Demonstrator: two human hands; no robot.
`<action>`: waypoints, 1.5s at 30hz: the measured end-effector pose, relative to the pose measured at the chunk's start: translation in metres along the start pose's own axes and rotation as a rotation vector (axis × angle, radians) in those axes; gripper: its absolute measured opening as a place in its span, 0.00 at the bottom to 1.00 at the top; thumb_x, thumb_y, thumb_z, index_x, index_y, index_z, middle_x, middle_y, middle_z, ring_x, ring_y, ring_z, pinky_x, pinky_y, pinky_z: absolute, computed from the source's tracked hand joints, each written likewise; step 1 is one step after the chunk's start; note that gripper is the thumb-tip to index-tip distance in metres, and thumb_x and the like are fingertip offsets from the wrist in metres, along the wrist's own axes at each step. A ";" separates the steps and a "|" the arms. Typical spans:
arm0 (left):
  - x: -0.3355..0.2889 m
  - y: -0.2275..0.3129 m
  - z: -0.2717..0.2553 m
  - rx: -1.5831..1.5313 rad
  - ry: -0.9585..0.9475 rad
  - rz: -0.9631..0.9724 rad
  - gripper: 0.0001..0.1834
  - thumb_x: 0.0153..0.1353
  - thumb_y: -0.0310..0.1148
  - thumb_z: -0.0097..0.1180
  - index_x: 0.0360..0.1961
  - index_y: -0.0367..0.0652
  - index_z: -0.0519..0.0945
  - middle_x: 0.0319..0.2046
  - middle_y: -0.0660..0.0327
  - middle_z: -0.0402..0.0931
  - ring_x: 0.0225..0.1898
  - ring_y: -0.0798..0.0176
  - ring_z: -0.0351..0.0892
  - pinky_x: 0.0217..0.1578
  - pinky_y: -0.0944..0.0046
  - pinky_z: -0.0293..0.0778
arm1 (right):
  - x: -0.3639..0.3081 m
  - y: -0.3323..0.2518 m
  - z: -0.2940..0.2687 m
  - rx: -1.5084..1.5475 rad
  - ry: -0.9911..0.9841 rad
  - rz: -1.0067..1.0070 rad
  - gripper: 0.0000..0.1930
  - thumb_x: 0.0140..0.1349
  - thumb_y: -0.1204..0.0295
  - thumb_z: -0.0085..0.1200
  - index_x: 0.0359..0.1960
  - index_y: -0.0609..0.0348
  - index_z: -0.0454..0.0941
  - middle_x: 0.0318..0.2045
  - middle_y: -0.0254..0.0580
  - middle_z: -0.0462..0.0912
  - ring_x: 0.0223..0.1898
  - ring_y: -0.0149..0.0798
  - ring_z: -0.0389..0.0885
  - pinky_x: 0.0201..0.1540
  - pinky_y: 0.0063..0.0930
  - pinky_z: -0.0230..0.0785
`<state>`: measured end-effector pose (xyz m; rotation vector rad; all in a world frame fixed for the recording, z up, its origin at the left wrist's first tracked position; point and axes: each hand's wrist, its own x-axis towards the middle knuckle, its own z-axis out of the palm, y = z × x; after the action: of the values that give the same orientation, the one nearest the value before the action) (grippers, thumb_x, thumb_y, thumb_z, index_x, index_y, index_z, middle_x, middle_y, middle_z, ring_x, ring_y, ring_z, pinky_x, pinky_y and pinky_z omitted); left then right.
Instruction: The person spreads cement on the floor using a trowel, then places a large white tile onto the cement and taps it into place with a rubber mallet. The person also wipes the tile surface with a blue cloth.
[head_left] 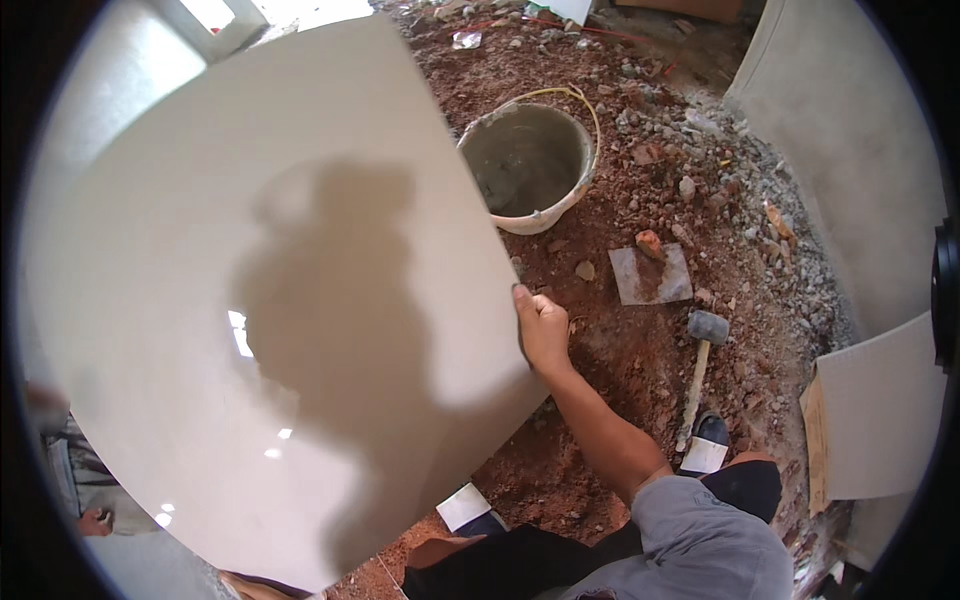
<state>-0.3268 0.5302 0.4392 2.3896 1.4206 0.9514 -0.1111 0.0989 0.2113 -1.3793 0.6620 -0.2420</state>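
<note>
I hold a large glossy beige tile (250,280) tilted up in front of me; it fills the left and middle of the view and carries my shadow. My right hand (542,332) is shut on its right edge, thumb on the face and fingers behind. My left hand is hidden; a strip of forearm (250,586) at the bottom edge runs under the tile's lower corner.
A grey bucket (525,165) smeared with mortar stands on red rubble-strewn earth (610,400) just beyond the tile. A flat steel trowel (650,275) and a rubber mallet (705,330) lie right of my hand. More tiles (880,410) lean at the right. Someone's clothing and foot (92,520) show at lower left.
</note>
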 end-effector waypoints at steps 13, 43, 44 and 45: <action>0.012 -0.110 0.176 -0.316 -0.346 -0.052 0.23 0.68 0.50 0.40 0.33 0.38 0.72 0.31 0.54 0.73 0.34 0.57 0.72 0.37 0.53 0.67 | -0.019 0.094 0.014 -0.519 0.143 0.049 0.31 0.66 0.47 0.47 0.27 0.71 0.77 0.19 0.42 0.76 0.26 0.33 0.71 0.33 0.36 0.66; 0.023 -0.090 0.383 -0.274 -0.695 -0.282 0.44 0.64 0.66 0.28 0.27 0.32 0.81 0.24 0.48 0.79 0.30 0.48 0.77 0.34 0.51 0.68 | 0.020 0.090 0.010 -0.361 0.311 0.118 0.35 0.67 0.42 0.38 0.14 0.62 0.74 0.13 0.34 0.73 0.17 0.33 0.71 0.25 0.28 0.63; 0.023 -0.090 0.388 -0.287 -0.697 -0.294 0.44 0.64 0.66 0.28 0.27 0.32 0.80 0.24 0.48 0.79 0.31 0.48 0.77 0.35 0.50 0.68 | 0.020 0.089 0.011 -0.372 0.321 0.123 0.35 0.67 0.42 0.38 0.14 0.61 0.74 0.13 0.34 0.73 0.17 0.33 0.71 0.25 0.28 0.63; 0.022 -0.090 0.394 -0.273 -0.682 -0.275 0.44 0.64 0.66 0.28 0.27 0.31 0.80 0.25 0.47 0.79 0.31 0.47 0.77 0.35 0.50 0.68 | 0.021 0.089 0.012 -0.372 0.309 0.126 0.35 0.67 0.42 0.38 0.14 0.61 0.74 0.13 0.34 0.72 0.17 0.33 0.71 0.25 0.28 0.63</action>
<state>-0.1402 0.6528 0.1021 1.9606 1.2030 0.2001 -0.1068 0.1160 0.1206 -1.6636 1.0882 -0.2418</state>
